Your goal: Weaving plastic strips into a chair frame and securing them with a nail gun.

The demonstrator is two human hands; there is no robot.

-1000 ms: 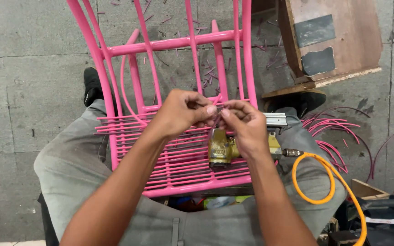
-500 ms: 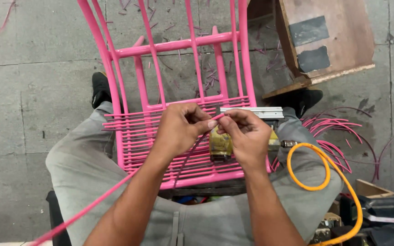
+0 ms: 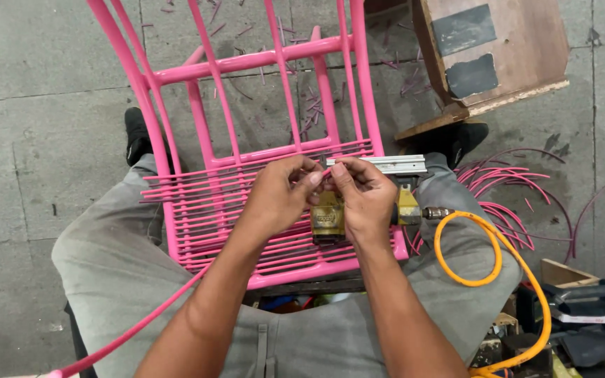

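At the bottom of the frame, two bare forearms rise from grey-trousered knees toward the centre. The left hand (image 3: 279,198) and right hand (image 3: 363,198) meet fingertip to fingertip at mid-frame, both pinching a thin pink cord (image 3: 134,329) that trails away to the lower left. Under the right hand lies a yellow pneumatic stapler (image 3: 330,217), its orange air hose (image 3: 488,273) looping at the right. Both rest on the pink chair frame (image 3: 246,63), whose woven seat lies across the lap. Beyond, a wooden box (image 3: 505,56) sits at the upper right on the grey concrete floor (image 3: 36,105).
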